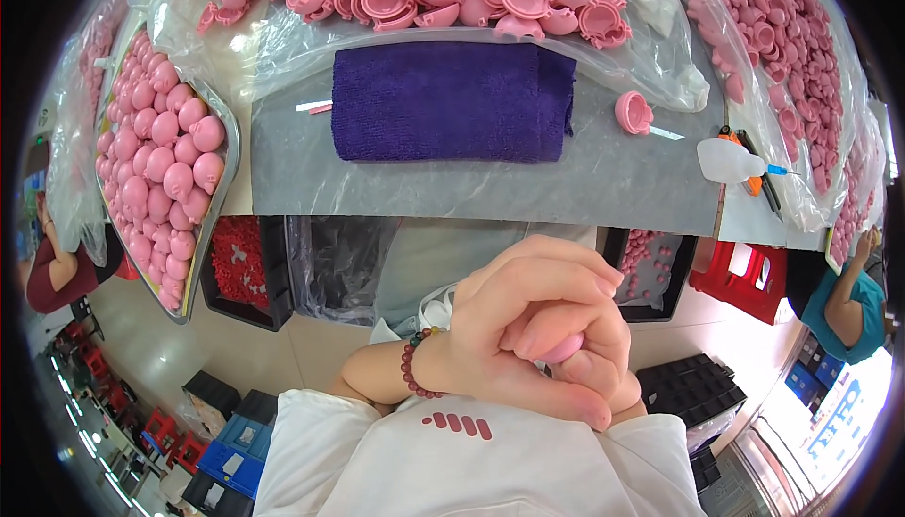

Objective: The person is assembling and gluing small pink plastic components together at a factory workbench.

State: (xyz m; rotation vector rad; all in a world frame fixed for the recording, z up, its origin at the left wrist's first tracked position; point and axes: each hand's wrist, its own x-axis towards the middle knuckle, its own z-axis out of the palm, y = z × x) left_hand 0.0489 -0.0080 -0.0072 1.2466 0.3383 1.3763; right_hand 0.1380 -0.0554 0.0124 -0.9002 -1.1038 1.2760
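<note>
Where hands (537, 338) clasp — small pink piece (563, 348)

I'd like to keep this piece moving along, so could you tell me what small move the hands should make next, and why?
Probably lift the left hand off so the pink piece can be seen and checked. Both hands are clasped close to the body, the left folded over the right hand, and only a sliver of the piece shows between the fingers. The grey work mat beyond lies free.
</note>
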